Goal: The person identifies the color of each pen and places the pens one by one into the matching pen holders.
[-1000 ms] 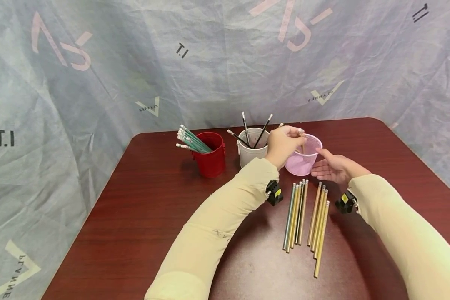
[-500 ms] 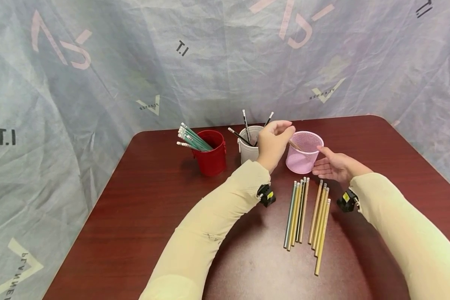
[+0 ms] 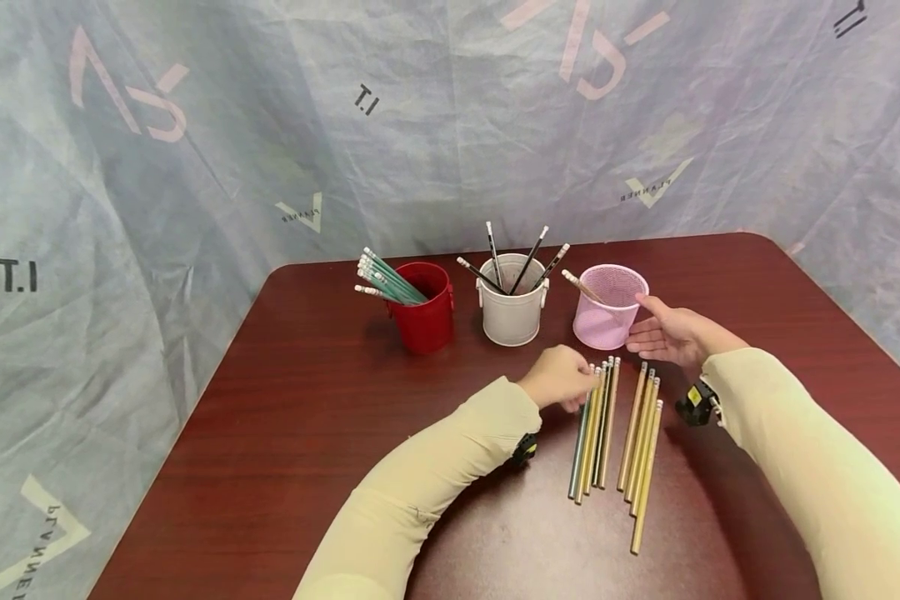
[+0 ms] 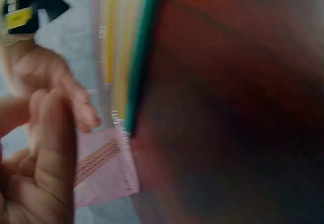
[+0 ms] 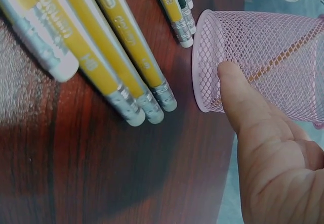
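Observation:
My left hand [image 3: 560,377] is over the eraser ends of the left group of pencils, its fingertips right by a teal pencil [image 3: 578,450] and a yellow pencil [image 3: 591,446]. In the blurred left wrist view its bent fingers [image 4: 56,133] show no pencil between them. At the pink mesh pencil cup [image 3: 602,327], my right hand [image 3: 675,335] stays with straight fingers, the thumb [image 5: 233,82] on the mesh side. One wooden pencil [image 3: 581,286] leans inside that cup, eraser end up. A second group of yellow pencils [image 3: 640,467] lies to the right, erasers facing the cup.
Behind the left arm stand a red bucket [image 3: 426,325] with several teal pencils [image 3: 390,282] and a white bucket [image 3: 512,321] with several black pencils [image 3: 530,258]. A printed grey cloth [image 3: 450,150] hangs behind the dark red table [image 3: 270,433].
My left hand let go of the wooden pencil, which now leans in the pink cup, and came down toward the table to the left group of pencils. The right hand has stayed put.

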Motion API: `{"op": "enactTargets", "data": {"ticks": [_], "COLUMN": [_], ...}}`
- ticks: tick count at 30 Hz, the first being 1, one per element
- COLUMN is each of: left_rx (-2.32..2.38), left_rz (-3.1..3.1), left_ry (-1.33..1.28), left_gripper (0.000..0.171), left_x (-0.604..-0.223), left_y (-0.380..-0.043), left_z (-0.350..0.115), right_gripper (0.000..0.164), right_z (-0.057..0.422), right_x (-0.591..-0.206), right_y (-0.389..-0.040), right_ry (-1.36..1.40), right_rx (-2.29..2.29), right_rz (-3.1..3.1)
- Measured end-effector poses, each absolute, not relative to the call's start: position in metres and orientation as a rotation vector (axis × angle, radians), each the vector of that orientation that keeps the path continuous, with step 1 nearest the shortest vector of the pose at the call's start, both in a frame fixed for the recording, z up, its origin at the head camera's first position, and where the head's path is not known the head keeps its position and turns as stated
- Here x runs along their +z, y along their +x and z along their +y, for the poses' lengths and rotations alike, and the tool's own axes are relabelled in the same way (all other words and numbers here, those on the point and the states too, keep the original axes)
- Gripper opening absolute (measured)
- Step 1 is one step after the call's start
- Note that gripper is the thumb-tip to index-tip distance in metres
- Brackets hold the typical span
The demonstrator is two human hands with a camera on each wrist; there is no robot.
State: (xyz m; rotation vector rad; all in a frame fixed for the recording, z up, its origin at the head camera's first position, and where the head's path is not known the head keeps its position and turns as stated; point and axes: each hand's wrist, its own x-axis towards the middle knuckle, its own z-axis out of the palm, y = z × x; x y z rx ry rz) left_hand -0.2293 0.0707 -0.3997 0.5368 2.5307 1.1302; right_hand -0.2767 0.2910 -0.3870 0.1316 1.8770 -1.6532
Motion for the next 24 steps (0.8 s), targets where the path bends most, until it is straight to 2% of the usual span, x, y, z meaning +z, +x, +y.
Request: {"op": "enactTargets", "data": {"ticks": [4, 8, 18, 24], "left_rx": [0.666, 0.34, 0.211, 0.352], "left_rz": [2.651, 2.732, 2.729, 2.585], "left_ry": [0.568, 0.684, 0.665, 0.588], "left_gripper": [0.033, 0.035, 0.033, 0.035], "left_x": [-0.406, -0.406, -0.408, -0.407], "left_y": [-0.224, -0.218, -0.219, -0.225], "left_z": [0.077, 0.08, 0.077, 0.066], "right_gripper": [0.09, 0.09, 0.091, 0.09], "right_z": [0.29, 0.29, 0.289, 0.29], "right_x": [-0.388, -0.388, -0.389, -0.389], "right_y": [-0.276, -0.276, -0.278, -0.278], "right_ry": [0.128, 0.115, 0.095, 0.1], "right_rx": [-1.658, -1.648, -1.636, -1.613], "right_rz": [1.898, 1.916, 1.936, 1.947]}}
